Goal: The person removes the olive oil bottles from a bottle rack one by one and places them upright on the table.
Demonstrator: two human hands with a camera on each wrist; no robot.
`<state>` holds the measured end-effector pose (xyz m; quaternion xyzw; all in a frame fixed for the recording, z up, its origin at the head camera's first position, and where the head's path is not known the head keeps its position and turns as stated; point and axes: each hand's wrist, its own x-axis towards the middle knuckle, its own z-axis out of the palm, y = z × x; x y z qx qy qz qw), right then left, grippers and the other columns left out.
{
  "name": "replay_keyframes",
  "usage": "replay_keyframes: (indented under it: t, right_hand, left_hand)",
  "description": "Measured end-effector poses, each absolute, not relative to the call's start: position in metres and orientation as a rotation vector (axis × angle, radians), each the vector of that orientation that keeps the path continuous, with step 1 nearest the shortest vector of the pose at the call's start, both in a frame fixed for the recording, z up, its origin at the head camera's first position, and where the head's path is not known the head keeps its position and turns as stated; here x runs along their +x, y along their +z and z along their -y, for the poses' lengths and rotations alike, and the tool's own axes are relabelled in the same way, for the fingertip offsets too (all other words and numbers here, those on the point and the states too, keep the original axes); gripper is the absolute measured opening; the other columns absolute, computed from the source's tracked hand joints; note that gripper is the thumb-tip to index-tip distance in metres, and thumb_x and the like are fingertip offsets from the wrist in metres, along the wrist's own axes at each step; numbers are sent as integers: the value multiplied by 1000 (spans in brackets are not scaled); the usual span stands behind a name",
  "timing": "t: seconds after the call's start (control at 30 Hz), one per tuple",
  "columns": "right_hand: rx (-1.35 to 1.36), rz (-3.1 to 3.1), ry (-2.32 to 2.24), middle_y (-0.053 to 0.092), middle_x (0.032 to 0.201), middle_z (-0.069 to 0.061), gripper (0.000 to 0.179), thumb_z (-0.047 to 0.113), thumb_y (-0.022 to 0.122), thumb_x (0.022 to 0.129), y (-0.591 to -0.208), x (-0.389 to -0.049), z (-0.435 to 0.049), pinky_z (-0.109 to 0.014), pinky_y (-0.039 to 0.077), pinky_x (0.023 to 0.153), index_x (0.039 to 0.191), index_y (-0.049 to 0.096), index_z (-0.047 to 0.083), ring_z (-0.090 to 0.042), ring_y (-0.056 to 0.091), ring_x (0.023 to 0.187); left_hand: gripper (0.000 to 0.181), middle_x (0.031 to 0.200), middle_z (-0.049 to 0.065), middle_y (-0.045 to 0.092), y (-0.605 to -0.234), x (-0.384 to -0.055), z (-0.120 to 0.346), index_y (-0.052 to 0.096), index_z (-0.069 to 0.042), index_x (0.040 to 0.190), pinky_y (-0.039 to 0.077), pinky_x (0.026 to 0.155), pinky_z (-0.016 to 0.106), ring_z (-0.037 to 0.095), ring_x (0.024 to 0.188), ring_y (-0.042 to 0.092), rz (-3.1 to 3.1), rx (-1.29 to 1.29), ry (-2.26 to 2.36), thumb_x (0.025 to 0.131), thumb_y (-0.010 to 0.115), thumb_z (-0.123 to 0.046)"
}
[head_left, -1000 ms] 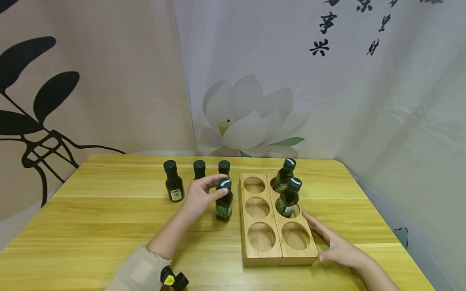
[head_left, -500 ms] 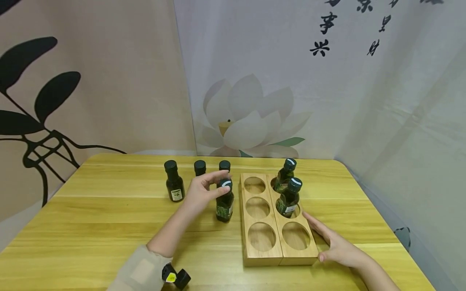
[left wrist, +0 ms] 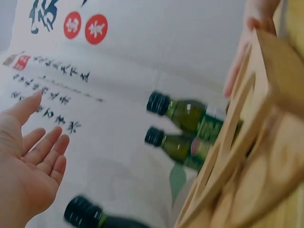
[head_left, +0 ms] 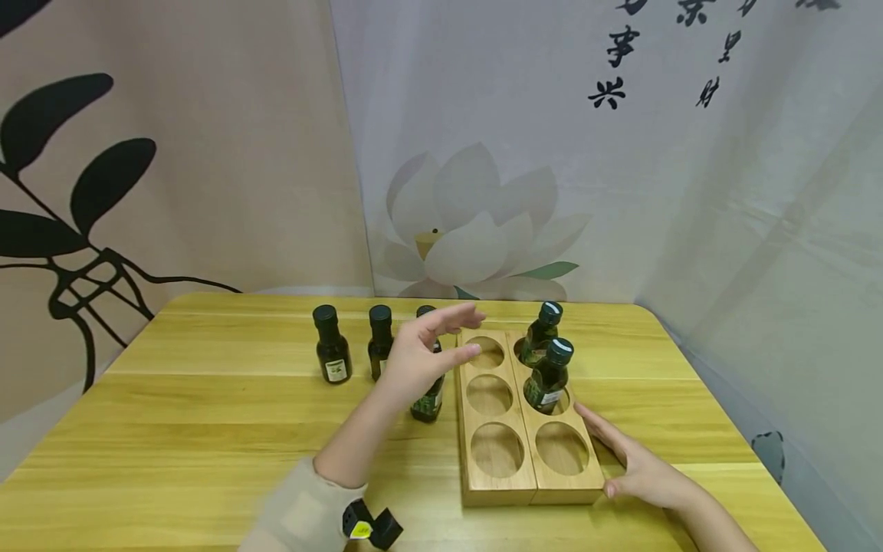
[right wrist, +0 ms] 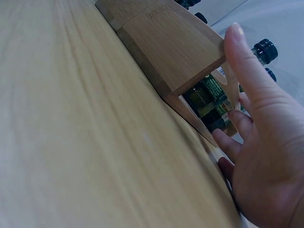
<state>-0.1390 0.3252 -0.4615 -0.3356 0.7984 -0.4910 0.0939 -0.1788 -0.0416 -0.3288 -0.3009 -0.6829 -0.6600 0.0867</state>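
My left hand is raised with fingers extended and thumb apart, overlapping the wooden rack's left edge in the head view. Nothing lies in its palm. Partly behind it, a dark green glass bottle with a black cap stands on the table. The rack has two rows of round holes. Two similar bottles sit in its right row, in the middle and back holes. My right hand rests along the rack's right side, thumb at the near corner and fingers by the open side.
Several bottles stand left of the rack: one at the far left, one beside it, and another whose cap shows behind my left hand. A printed curtain hangs behind the wooden table.
My left hand has let go of the front bottle's cap and moved right and upward, its fingers spreading. The bottle stays standing. The right hand and rack have not moved.
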Motion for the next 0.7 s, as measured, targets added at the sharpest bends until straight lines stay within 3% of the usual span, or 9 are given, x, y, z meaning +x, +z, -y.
replay_keyframes:
  t: [0.33, 0.57, 0.7]
  right_hand:
    - [-992, -2371, -1454, 16, 158, -8, 92, 57, 61, 86, -462, -139, -325, -22, 24, 102, 155, 15, 16, -6, 26, 135]
    - [-965, -2393, -1418, 17, 158, -6, 90, 58, 59, 87, -461, -137, -325, -23, 28, 100, 155, 15, 18, -3, 27, 133]
    - [-965, -2388, -1417, 17, 158, -6, 90, 58, 58, 87, -461, -138, -325, -23, 28, 100, 155, 15, 18, -3, 27, 133]
  left_hand:
    - [49, 118, 4, 65, -328, -175, 0, 59, -9, 130, 45, 92, 34, 17, 108, 58, 2028, -867, -2102, 84, 76, -10]
    - [49, 121, 1, 64, -341, -176, -32, 61, -15, 129, 41, 95, 40, 13, 109, 55, 2061, -784, -2114, 83, 77, -15]
    - [49, 119, 0, 65, -347, -176, -48, 60, -9, 130, 38, 98, 39, 13, 111, 56, 2060, -758, -2103, 83, 77, -14]
